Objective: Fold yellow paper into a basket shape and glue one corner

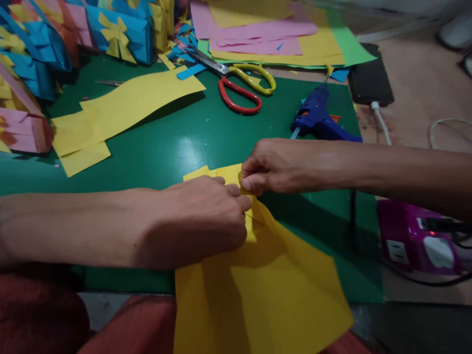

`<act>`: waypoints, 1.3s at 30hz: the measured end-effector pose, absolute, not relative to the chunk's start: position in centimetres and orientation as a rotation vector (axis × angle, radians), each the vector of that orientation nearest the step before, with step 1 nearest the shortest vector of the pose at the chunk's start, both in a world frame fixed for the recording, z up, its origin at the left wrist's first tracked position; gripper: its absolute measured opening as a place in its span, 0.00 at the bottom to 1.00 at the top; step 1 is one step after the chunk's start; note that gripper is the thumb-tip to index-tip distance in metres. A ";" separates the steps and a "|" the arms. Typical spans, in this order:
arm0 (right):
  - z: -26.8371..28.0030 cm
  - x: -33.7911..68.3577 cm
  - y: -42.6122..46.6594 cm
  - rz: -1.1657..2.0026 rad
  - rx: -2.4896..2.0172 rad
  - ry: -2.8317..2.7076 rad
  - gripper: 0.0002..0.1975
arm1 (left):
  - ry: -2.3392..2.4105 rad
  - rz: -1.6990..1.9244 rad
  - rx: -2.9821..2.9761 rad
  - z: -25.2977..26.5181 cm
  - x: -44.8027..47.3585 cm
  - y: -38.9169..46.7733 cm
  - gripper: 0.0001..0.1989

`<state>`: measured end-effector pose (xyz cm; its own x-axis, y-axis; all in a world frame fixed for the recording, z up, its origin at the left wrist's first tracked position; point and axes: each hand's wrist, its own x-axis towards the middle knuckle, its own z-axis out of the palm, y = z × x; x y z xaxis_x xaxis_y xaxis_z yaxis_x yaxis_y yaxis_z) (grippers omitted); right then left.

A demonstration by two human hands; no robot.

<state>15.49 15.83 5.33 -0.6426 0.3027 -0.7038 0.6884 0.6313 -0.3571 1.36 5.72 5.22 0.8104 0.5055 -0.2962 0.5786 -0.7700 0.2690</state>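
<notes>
A large yellow paper sheet (265, 285) lies on the green mat (177, 137) and hangs over its near edge. My left hand (199, 221) pinches the sheet's folded far end from the left. My right hand (280, 164) reaches in from the right and pinches the same folded strip, fingertips almost touching the left hand's. The fold itself is mostly hidden under my fingers.
Red-and-yellow scissors (239, 83) and a blue glue gun (317, 118) lie beyond my hands. Yellow paper strips (121, 108) sit at left, stacked coloured sheets (265, 29) at back, paper crafts (33, 64) far left. A black phone (370, 73) and purple power strip (416, 236) lie right.
</notes>
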 end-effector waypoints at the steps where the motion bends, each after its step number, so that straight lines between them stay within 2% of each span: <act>1: 5.3 16.2 15.6 -0.896 0.847 2.259 0.10 | 0.770 -0.334 2.657 5.3 1.3 5.9 0.06; 6: 5.5 19.5 13.0 -1.080 1.056 2.390 0.09 | 0.712 -0.267 2.718 5.1 1.3 6.1 0.06; 10: 5.5 21.2 10.4 -1.072 1.164 2.479 0.11 | 0.842 -0.177 2.781 4.7 1.7 6.2 0.05; 13: 5.0 22.3 8.7 -1.083 1.183 2.597 0.11 | 0.963 -0.121 2.774 4.2 1.8 6.5 0.08; 16: 4.4 23.5 7.0 -0.962 1.158 2.763 0.11 | 1.080 0.004 2.727 3.5 1.8 6.7 0.12; 26: 2.3 25.9 4.6 -0.627 1.063 3.033 0.12 | 1.066 0.038 2.846 3.5 2.8 5.6 0.08; 32: 1.3 26.1 4.6 -0.493 0.986 3.201 0.14 | 0.854 0.010 2.957 3.9 2.3 5.9 0.08; 39: 1.8 26.6 4.0 -0.612 0.818 3.354 0.17 | 0.830 0.033 3.032 4.0 2.8 6.0 0.07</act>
